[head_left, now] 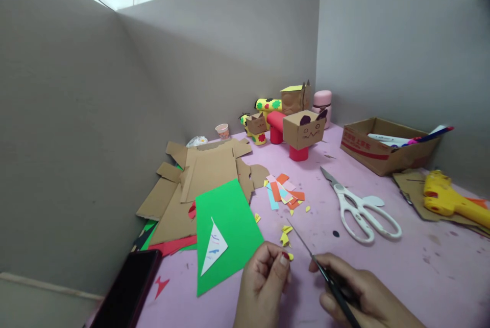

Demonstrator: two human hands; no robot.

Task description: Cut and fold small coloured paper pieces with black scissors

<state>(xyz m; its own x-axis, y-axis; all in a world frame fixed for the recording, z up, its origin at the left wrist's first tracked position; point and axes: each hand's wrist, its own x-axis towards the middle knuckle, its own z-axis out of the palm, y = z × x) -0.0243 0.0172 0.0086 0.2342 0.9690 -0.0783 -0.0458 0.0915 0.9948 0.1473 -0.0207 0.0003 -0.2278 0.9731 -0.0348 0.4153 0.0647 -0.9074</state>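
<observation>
My left hand (pixel 264 282) is closed in a pinch near the front middle of the table. Between thumb and fingertip shows a small dark red piece (pixel 285 255), apparently paper. In my right hand (pixel 356 287) are black-handled scissors (pixel 325 274), seen nearly edge-on, their thin blades pointing up and left, apart from the left hand. Just beyond the pinch lie yellow paper scraps (pixel 285 238). Left of the hand lies a green sheet (pixel 233 215) with a white triangular scrap (pixel 215 249) on it.
Cardboard pieces (pixel 210 169) spread at left, near a dark phone (pixel 128 287). White scissors (pixel 362 210) lie at right, with a pen box (pixel 367 154) and yellow glue gun (pixel 440 197) beyond. Coloured strips (pixel 283 190) and a cardboard-headed cat figure (pixel 304 131) are farther back. Grey partitions (pixel 229 52) enclose the table.
</observation>
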